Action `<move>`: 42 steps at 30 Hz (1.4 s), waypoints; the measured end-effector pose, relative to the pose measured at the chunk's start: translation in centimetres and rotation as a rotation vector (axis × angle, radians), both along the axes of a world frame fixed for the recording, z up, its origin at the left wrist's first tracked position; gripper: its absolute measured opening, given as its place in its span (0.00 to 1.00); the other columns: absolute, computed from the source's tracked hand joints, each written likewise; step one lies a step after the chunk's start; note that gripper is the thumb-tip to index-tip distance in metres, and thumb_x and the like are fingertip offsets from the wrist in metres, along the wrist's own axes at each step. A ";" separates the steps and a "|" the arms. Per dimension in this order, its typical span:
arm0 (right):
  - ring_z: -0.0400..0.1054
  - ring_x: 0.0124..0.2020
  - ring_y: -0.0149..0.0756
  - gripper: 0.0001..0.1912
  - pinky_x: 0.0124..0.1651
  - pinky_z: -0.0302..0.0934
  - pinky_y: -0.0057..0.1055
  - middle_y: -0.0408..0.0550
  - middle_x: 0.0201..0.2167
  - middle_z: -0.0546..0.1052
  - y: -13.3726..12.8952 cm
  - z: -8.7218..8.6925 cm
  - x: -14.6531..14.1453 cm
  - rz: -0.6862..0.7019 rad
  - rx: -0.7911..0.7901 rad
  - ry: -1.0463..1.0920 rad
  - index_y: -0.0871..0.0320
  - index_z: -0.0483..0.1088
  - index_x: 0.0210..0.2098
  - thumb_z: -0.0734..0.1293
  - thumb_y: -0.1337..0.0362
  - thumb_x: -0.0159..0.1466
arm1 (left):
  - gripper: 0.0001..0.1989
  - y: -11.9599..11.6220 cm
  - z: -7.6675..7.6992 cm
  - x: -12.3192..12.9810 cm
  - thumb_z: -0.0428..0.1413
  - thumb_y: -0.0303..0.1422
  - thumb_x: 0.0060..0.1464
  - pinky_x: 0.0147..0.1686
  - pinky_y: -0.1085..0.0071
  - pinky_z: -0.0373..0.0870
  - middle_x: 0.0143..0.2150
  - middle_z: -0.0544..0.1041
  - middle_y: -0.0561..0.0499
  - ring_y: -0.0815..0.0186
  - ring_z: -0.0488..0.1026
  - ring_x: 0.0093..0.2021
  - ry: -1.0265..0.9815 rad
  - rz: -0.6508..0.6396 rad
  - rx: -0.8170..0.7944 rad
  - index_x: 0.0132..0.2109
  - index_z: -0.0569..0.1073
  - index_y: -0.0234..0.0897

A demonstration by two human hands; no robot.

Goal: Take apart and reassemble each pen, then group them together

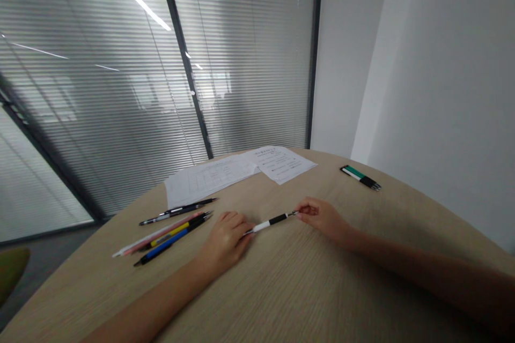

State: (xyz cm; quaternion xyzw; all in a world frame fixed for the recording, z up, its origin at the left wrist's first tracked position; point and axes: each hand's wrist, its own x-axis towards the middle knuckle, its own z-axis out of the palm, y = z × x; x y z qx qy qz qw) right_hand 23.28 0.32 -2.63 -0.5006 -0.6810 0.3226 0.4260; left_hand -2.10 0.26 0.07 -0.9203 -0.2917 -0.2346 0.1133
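A white pen with a black grip (270, 223) lies between my two hands, low over the wooden table. My left hand (226, 241) pinches its white end. With thumb and fingertips closed, my right hand (318, 216) holds its metal tip end. Left of my left hand lies a row of pens, among them a blue pen (167, 245), a yellow pen (173, 233) and a pink pen (148, 237). Just behind them are black pens (181, 209).
Printed sheets (213, 176) lie near the far edge of the round table (298, 289). Several green, white and black pens (360, 177) sit together at the right. Beyond the table stand a glass partition with blinds (257, 53) and a white wall (446, 75).
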 end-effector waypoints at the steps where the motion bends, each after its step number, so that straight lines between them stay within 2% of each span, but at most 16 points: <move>1: 0.66 0.28 0.31 0.05 0.31 0.58 0.27 0.43 0.25 0.72 0.1 -0.1 0.1 -0.007 -0.002 0.002 0.57 0.68 0.30 0.64 0.67 0.52 | 0.10 0.0 0.0 0.0 0.46 0.29 0.54 0.31 0.67 0.59 0.27 0.70 0.48 0.63 0.65 0.30 0.000 0.008 0.000 0.36 0.72 0.33; 14: 0.66 0.28 0.31 0.06 0.31 0.58 0.27 0.42 0.25 0.72 0.3 -0.6 0.3 0.040 0.025 -0.023 0.56 0.69 0.30 0.65 0.66 0.52 | 0.09 -0.1 -0.1 -0.1 0.47 0.29 0.55 0.31 0.67 0.59 0.28 0.69 0.49 0.64 0.64 0.31 0.008 -0.035 -0.003 0.37 0.71 0.34; 22: 0.66 0.26 0.29 0.05 0.29 0.57 0.26 0.42 0.24 0.73 0.3 -0.1 0.1 0.033 -0.099 0.057 0.57 0.69 0.30 0.65 0.67 0.51 | 0.08 -0.1 -0.1 -0.1 0.47 0.29 0.54 0.31 0.67 0.59 0.27 0.69 0.49 0.64 0.64 0.30 -0.001 -0.032 -0.006 0.37 0.71 0.34; 31: 0.66 0.27 0.30 0.06 0.29 0.58 0.26 0.42 0.24 0.73 0.5 -0.7 0.3 0.111 -0.055 0.002 0.56 0.70 0.30 0.66 0.64 0.51 | 0.09 -0.1 -0.2 -0.1 0.47 0.30 0.55 0.32 0.67 0.60 0.28 0.70 0.49 0.64 0.65 0.30 -0.001 -0.056 -0.006 0.36 0.71 0.35; 42: 0.68 0.29 0.33 0.07 0.33 0.59 0.29 0.44 0.26 0.75 -0.3 0.1 0.0 0.108 -0.028 -0.008 0.58 0.71 0.29 0.65 0.63 0.51 | 0.09 -0.2 -0.3 -0.1 0.46 0.29 0.55 0.30 0.67 0.59 0.27 0.69 0.48 0.64 0.64 0.29 0.015 -0.117 -0.005 0.37 0.71 0.34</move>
